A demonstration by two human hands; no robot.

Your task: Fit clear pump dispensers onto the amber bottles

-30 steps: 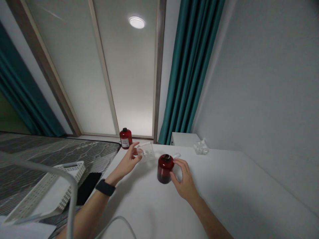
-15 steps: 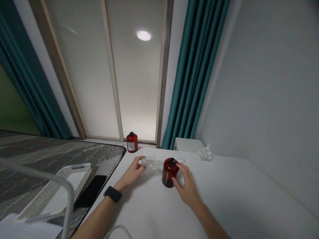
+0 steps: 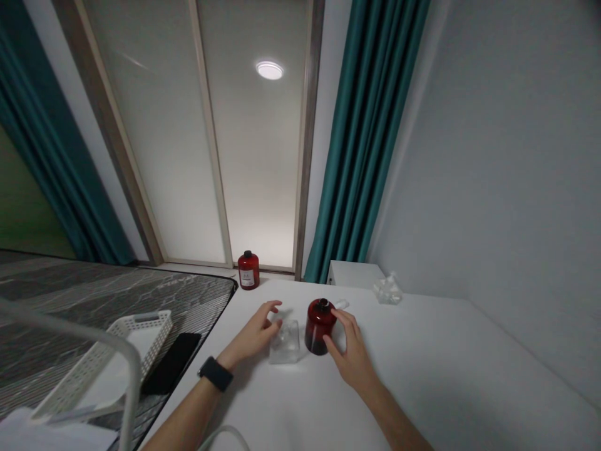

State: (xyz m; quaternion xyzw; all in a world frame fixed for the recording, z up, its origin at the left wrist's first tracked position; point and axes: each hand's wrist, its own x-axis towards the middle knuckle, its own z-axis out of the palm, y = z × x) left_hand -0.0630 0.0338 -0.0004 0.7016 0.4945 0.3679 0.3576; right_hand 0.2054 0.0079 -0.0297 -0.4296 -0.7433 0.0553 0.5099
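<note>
Now your right hand is holding a red bottle; your left hand is hovering, wide-fingered, by a clear box.

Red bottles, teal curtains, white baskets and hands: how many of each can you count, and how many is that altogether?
Near red bottle and far red bottle: 2 bottles
Left teal curtain and right teal curtain: 2 curtains
White basket: 1 basket
Left hand and right hand: 2 hands
Total: 7
</note>
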